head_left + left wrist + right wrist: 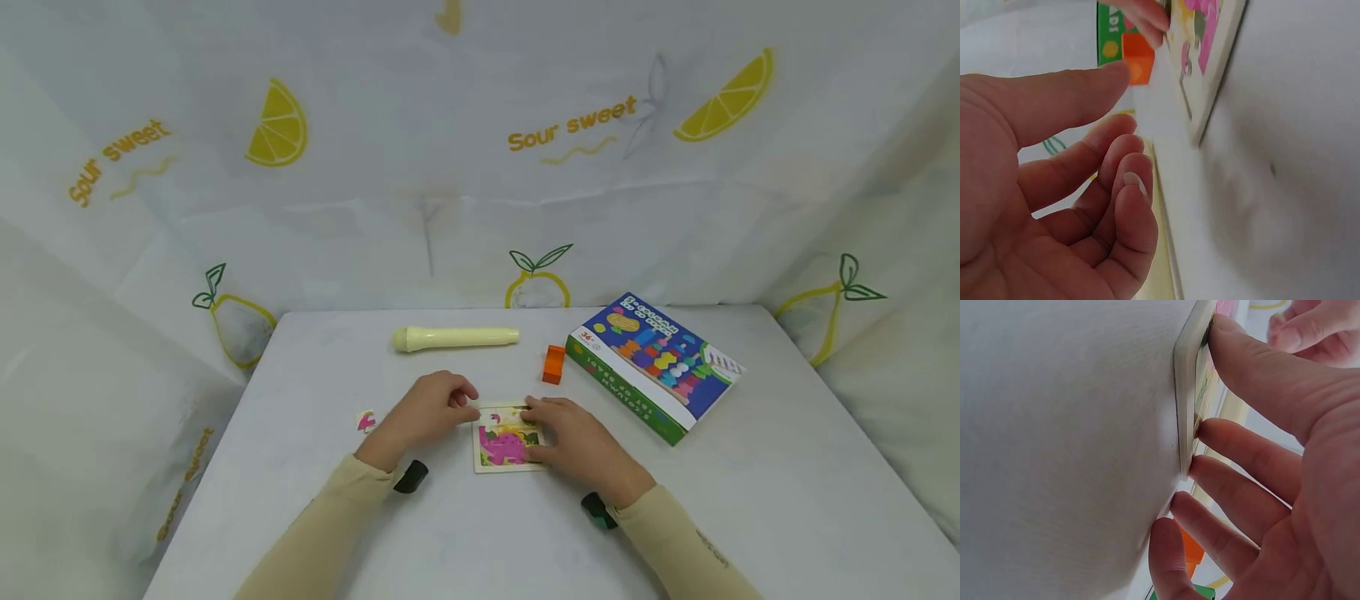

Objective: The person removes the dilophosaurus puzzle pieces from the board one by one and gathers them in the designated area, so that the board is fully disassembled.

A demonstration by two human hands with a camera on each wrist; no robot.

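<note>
A small jigsaw puzzle board with a pink dinosaur picture and a pale frame lies flat on the table. On its right side my right hand rests, thumb and fingertips touching the picture and the frame's edge; in the right wrist view the thumb lies on the board's face. My left hand hovers at the board's upper left corner, fingers loosely curled. Nothing is between that thumb and the fingers in the left wrist view. A loose puzzle piece with a pink print lies left of my left hand.
Behind the board lies a pale yellow microphone-shaped stick. An orange block sits beside a blue and green toy box at the right. A white curtain with lemon prints hangs behind the table.
</note>
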